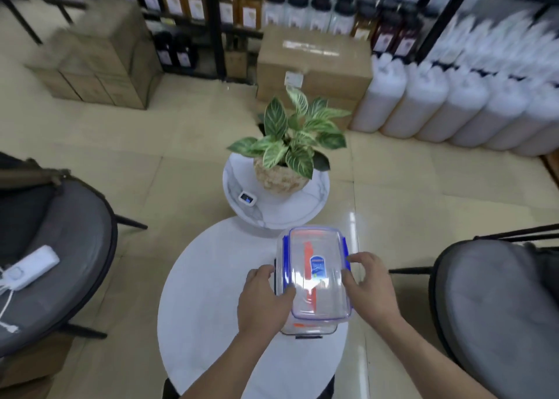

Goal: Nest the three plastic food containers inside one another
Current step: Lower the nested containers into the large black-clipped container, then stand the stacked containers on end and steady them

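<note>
Container (314, 274) held in my left hand (263, 300) and right hand (370, 283) | blue label (318, 268) unreadable; lower containers mostly hidden

Head-height view, steeply down onto nearby round table (211, 277).

The shelf bottles (305, 8) are blurred and their labels cannot be read. The lower container (308, 329) is mostly hidden beneath the lidded container (317, 274). The near edge of the tabletop (211, 308) is cut off
</note>
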